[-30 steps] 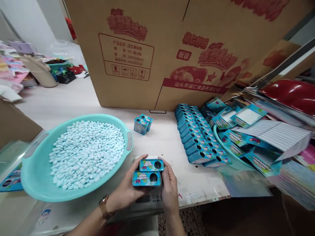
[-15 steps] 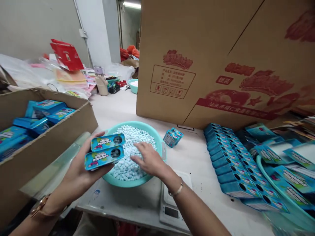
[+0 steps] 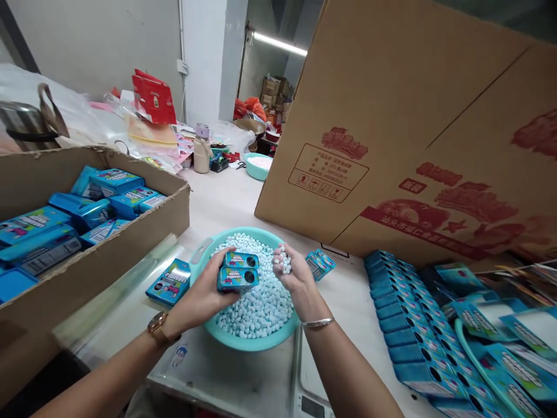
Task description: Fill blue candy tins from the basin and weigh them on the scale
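Note:
My left hand (image 3: 206, 290) grips two small blue candy boxes (image 3: 238, 280) side by side over the left part of a turquoise basin (image 3: 250, 343). Each box shows a dark round hole at its right end. Pale blue and white pebble-like candies (image 3: 261, 310) fill the basin. Just right of the boxes, my right hand (image 3: 298, 273) is raised above the basin rim, its fingers curled around a handful of candies (image 3: 282, 260). One blue box (image 3: 170, 283) lies left of the basin, and a pair of boxes (image 3: 321, 264) stands beyond my right hand.
A cardboard carton (image 3: 174, 215) of blue boxes stands at left. Rows of boxes with holes (image 3: 413, 325) line the right side, beside a basin of flat box sleeves (image 3: 517, 360). A white scale (image 3: 307, 371) sits near the front edge. A large printed carton (image 3: 391, 145) blocks the back.
My right hand has risen from among the candies and now holds a handful. The two boxes in my left hand have turned more upright. The camera view has shifted.

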A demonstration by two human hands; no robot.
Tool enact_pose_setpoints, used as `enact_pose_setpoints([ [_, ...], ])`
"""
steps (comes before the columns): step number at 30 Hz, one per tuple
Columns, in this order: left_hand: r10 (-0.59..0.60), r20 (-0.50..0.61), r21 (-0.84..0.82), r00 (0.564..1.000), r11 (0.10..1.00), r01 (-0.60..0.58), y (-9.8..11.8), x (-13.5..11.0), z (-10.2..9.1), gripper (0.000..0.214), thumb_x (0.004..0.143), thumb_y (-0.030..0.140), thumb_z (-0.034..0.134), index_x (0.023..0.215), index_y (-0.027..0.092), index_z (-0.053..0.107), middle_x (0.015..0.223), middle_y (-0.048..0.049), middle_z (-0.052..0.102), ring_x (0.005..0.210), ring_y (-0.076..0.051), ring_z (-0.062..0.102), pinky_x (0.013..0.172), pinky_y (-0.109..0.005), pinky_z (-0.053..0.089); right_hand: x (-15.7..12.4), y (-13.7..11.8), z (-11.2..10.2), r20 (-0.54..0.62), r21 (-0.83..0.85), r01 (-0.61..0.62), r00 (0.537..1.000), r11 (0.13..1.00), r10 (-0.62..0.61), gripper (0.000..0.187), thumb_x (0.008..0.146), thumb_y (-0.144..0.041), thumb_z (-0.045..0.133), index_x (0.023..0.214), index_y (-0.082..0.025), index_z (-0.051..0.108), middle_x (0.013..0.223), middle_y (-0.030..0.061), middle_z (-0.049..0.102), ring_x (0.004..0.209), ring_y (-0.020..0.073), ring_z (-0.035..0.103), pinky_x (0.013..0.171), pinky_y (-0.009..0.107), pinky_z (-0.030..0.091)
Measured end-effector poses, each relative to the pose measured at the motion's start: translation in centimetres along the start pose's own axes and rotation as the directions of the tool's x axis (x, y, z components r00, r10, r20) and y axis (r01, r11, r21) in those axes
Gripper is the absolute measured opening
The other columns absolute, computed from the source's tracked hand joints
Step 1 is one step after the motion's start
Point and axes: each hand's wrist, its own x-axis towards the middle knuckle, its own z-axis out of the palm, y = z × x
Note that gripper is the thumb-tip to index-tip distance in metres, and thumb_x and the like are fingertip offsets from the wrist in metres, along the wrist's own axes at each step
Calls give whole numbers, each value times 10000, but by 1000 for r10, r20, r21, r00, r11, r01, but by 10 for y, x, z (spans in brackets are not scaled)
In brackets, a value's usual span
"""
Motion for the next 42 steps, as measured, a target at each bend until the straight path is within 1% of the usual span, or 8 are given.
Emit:
enact_pose_setpoints([
  [6, 64, 52, 97, 997, 993, -69, -13, 18, 16, 822, 663, 135, 664, 1402, 201, 309, 1425, -132, 398, 1293, -317, 412, 1066, -475, 350, -7, -27, 45, -245, 610, 127, 969, 782, 35, 106, 816, -313, 542, 794, -221, 495, 642, -49, 481, 551, 92, 485, 586, 248, 482],
  [11, 92, 12, 103, 996, 990, -93, -18, 23, 20, 806, 670, 143, 663, 1399, 211, 326, 1432, -119, 393, 1323, -313, 375, 1086, -473, 322, -12, -22, 65, -320, 493, 293, 937, 819, -142, 150, 787, -345, 579, 786, -212, 509, 652, -48, 478, 571, 90, 473, 574, 224, 441],
  [18, 45, 15, 35, 999, 998, -46, -18, 20, 13, 816, 679, 146, 660, 1408, 220, 301, 1427, -103, 402, 1333, -315, 360, 1117, -496, 266, -2, -11, 43, -334, 502, 193, 943, 843, -17, 136, 769, -360, 561, 773, -228, 527, 643, -37, 514, 571, 115, 497, 694, 304, 491],
  [22, 128, 32, 155, 991, 979, -132, -18, 16, 9, 754, 721, 143, 611, 1402, 243, 304, 1440, -85, 375, 1350, -301, 328, 1128, -485, 249, -6, 6, 32, -263, 0, 183, 948, 983, -177, 173, 790, -369, 561, 828, -219, 637, 870, 13, 649, 888, 182, 583, 892, 342, 425],
  [25, 211, 50, 289, 976, 932, -217, -19, 18, 13, 740, 715, 113, 574, 1394, 243, 310, 1408, -88, 401, 1328, -296, 350, 1116, -481, 269, -18, 18, 39, -126, -301, 313, 923, 900, -363, 296, 866, -430, 490, 996, -227, 662, 1073, 37, 642, 1061, 203, 539, 958, 329, 373],
  [29, 269, 68, 357, 961, 893, -275, -17, 22, 14, 726, 687, 94, 577, 1363, 221, 345, 1371, -102, 433, 1304, -297, 377, 1116, -482, 267, -21, 30, 40, 20, -480, 410, 889, 776, -457, 306, 921, -407, 413, 946, -234, 664, 959, 33, 651, 947, 187, 559, 888, 314, 392],
  [35, 121, -9, 206, 993, 971, -117, -9, 19, -4, 679, 763, 241, 642, 1362, 262, 322, 1373, -83, 438, 1287, -306, 413, 1084, -488, 323, -7, 38, 10, -130, -405, 281, 924, 870, -359, 299, 894, -420, 459, 903, -203, 663, 929, 38, 680, 930, 197, 593, 848, 314, 424],
  [42, 105, 4, 50, 994, 993, -105, 8, 4, 15, 643, 772, 379, 664, 1319, 271, 342, 1283, -76, 502, 1157, -293, 534, 989, -447, 447, -59, 13, 38, -97, -49, 321, 941, 946, -324, 413, 886, -534, 465, 1133, -234, 606, 1067, 32, 643, 965, 183, 590, 828, 287, 458],
])
